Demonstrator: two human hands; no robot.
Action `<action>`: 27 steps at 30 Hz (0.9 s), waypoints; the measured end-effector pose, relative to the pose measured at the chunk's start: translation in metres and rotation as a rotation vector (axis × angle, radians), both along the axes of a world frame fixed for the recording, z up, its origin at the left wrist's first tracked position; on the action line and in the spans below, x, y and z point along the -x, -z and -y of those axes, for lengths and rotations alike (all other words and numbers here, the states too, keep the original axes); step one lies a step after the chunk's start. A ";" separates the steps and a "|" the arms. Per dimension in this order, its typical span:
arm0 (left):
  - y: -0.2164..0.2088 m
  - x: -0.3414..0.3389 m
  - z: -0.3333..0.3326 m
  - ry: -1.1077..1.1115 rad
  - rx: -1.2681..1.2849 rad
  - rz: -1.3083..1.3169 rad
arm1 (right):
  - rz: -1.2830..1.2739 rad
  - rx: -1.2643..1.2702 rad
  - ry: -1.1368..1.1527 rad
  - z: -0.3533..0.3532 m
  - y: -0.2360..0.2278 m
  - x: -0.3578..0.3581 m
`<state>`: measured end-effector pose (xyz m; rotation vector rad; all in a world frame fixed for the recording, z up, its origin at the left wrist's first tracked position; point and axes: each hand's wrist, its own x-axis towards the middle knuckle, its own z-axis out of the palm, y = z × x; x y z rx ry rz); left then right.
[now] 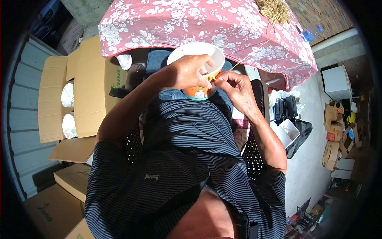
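The left hand grips the rim of a paper bowl held over the lap; the right hand, just beside it, pinches a thin string at the bowl's orange wall. It looks like threading or tying; next seems to need a steady, fine pull. Beyond the hands, a twine bundle lies on a floral cloth; cardboard boxes sit left.

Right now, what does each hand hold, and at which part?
The left hand grips the paper bowl by its rim. The right hand pinches a thin string near its end.
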<state>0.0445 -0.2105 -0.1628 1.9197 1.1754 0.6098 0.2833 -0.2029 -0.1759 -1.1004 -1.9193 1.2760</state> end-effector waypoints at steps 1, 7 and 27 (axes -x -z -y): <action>-0.002 -0.001 0.000 0.004 0.038 0.017 | 0.000 0.001 0.001 0.000 0.000 0.000; 0.002 -0.003 0.004 0.016 -0.005 0.027 | -0.014 0.064 0.025 0.003 -0.006 0.003; -0.001 0.004 -0.004 0.156 0.006 0.161 | -0.057 0.002 0.115 0.008 0.004 0.007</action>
